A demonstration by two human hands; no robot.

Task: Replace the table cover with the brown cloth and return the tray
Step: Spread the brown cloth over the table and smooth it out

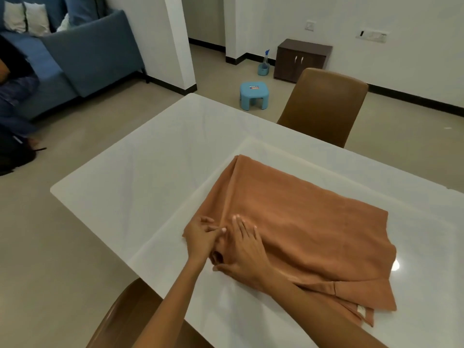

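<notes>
The folded brown cloth [301, 222] lies on the white surface [150, 159], and the left hand [200, 237] pinches its near edge while the right hand [244, 252] presses flat on it with straight fingers.

Brown cloth [301, 222] matt, prob. terry; table [150, 159] glossy white.

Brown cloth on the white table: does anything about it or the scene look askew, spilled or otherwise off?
Nothing spilled or damaged. The brown cloth lies folded and skewed to the white table edges, covering only the near part, with both hands, left hand and right hand, on its near-left corner. No tray is in view.
</notes>
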